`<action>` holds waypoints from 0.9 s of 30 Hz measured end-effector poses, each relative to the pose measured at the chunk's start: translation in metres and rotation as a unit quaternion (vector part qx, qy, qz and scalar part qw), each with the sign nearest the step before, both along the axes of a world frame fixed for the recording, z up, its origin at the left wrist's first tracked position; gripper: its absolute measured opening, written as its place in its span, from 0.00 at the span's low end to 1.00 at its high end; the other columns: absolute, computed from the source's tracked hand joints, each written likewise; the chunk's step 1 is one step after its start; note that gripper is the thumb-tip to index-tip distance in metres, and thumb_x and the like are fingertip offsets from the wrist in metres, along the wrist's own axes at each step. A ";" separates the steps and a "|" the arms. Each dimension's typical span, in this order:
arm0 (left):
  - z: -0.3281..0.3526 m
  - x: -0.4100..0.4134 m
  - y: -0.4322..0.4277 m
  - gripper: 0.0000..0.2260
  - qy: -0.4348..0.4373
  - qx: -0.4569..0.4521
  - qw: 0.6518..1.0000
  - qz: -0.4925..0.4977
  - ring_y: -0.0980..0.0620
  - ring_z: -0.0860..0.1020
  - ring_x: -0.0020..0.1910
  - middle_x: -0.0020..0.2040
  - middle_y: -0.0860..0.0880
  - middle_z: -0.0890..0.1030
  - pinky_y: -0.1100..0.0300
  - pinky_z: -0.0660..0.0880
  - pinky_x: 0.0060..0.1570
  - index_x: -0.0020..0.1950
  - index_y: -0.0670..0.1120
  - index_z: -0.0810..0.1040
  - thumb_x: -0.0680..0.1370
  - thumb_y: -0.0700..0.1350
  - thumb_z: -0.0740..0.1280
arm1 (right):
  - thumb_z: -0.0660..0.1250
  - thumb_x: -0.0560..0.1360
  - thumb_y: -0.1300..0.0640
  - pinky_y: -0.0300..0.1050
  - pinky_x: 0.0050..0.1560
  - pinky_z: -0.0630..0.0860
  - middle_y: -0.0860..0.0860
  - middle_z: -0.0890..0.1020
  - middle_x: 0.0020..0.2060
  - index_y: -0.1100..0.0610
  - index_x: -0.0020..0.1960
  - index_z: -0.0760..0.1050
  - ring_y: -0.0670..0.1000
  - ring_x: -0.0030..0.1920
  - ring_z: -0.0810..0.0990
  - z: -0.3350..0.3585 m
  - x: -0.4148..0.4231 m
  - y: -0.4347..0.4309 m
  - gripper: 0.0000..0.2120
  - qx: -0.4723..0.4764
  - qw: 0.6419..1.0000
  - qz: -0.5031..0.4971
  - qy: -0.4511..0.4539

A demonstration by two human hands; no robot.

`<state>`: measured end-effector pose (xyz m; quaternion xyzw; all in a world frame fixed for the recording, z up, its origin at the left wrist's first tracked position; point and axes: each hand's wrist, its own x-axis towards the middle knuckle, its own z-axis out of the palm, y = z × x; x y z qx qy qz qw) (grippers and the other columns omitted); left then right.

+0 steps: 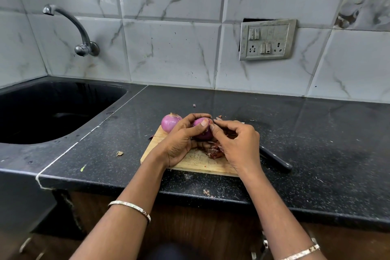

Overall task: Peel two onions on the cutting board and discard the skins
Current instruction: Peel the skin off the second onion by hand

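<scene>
Left hand (pixel 179 139) gripping held onion (pixel 202 133) above cutting board (pixel 190 162), right hand (pixel 236 143) pinching its skin. Other onion (pixel 169 122) at board's 11 o'clock looking peeled. Skins (pixel 214 151) piling at 4 o'clock, undiscarded.

Forearms (pixel 135 196) extended, left hand (pixel 179 140) grips with curled fingers (pixel 199 115), right hand (pixel 237 141) pinches fingertips (pixel 212 127) beside it.

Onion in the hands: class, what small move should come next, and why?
Probably pull the right hand away, stripping skin off. The left hand grips the onion, the right hand seems to pinch at its tip, and peeled skins lie on the cutting board.
</scene>
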<state>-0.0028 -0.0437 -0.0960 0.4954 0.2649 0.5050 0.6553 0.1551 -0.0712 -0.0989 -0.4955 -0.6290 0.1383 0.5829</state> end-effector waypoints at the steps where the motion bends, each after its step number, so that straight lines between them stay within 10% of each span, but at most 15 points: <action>1: 0.000 0.000 0.000 0.21 -0.001 -0.001 1.000 0.002 0.50 0.84 0.48 0.54 0.45 0.84 0.58 0.81 0.38 0.67 0.40 0.74 0.75 0.44 0.69 | 0.77 0.74 0.52 0.47 0.60 0.79 0.41 0.87 0.45 0.51 0.51 0.87 0.39 0.52 0.84 0.000 0.000 0.000 0.07 0.003 1.000 -0.001 0.005; 13: -0.002 0.000 0.004 0.19 -0.011 -0.002 1.000 0.014 0.44 0.84 0.49 0.57 0.40 0.81 0.53 0.84 0.43 0.62 0.41 0.73 0.74 0.45 0.71 | 0.76 0.73 0.61 0.25 0.49 0.74 0.34 0.82 0.37 0.53 0.48 0.88 0.34 0.45 0.83 0.000 0.001 0.001 0.06 0.034 0.999 -0.012 0.013; 27: -0.003 0.000 0.003 0.20 -0.018 0.008 1.000 0.013 0.43 0.84 0.52 0.58 0.39 0.81 0.50 0.84 0.49 0.66 0.38 0.73 0.76 0.43 0.70 | 0.77 0.74 0.53 0.33 0.46 0.79 0.40 0.85 0.41 0.51 0.50 0.86 0.39 0.43 0.84 0.003 -0.002 -0.004 0.06 0.032 0.999 -0.008 0.003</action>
